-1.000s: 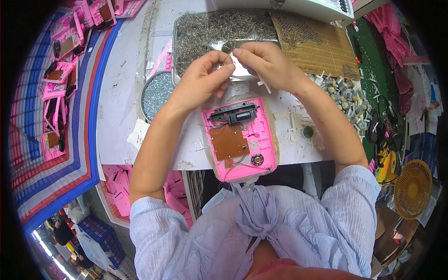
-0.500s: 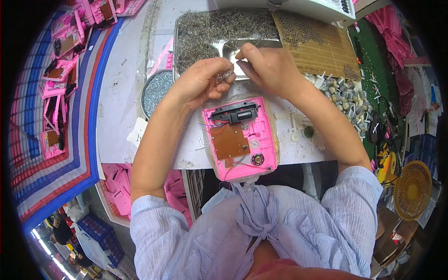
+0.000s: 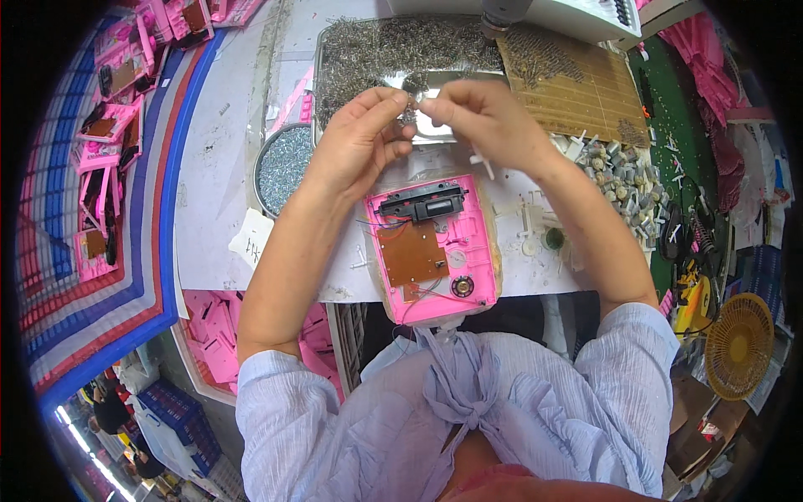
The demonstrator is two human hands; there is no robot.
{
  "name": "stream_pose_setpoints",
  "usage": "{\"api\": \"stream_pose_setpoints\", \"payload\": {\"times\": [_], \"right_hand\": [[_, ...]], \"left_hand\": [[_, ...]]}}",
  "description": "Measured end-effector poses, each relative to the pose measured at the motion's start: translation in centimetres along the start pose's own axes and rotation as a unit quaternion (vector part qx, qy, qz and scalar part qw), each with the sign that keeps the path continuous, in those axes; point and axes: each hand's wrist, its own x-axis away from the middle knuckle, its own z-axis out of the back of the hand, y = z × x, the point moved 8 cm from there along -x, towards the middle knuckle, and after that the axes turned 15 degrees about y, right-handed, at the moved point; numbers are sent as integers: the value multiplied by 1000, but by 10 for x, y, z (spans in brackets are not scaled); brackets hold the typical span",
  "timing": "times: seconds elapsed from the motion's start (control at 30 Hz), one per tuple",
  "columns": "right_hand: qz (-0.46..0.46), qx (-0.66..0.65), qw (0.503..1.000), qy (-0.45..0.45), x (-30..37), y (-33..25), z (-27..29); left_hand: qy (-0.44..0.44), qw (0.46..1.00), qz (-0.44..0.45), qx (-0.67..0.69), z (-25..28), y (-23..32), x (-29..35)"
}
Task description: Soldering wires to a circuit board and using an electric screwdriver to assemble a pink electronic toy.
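Observation:
Both hands are raised over the near edge of a metal tray [image 3: 435,127] heaped with small wire springs [image 3: 368,54]. My left hand [image 3: 361,138] is closed in a pinch on what looks like a small metal spring, mostly hidden by the fingers. Its thumb and fingertip almost meet those of my right hand [image 3: 489,125], also closed. A small white plastic pin [image 3: 483,165] pokes out beneath the right palm. Below the hands lies an open pink plastic casing [image 3: 473,243] with a brown circuit board [image 3: 411,253], a black mechanism [image 3: 422,203] and thin wires.
Left of the tray stands a round tin [image 3: 284,167] of small silvery parts. To the right are corrugated cardboard [image 3: 569,75] with springs in rows and a pile of small motor-like parts [image 3: 619,180]. More pink casings [image 3: 100,180] lie on striped cloth at far left.
My hands have drawn together, the right one moving left, fingertips nearly touching. The clump of springs in my left hand shows less. The white pin has come into view under my right hand.

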Motion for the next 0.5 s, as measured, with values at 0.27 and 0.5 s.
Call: {"api": "stream_pose_setpoints", "payload": {"times": [0.27,0.5], "right_hand": [[56,-52,997,33,2,-10,-3],[130,37,991,27,5,-24,-22]], "left_hand": [[21,999,-10,-30,7,0,1],[11,998,-5,62,0,-2,2]]}}
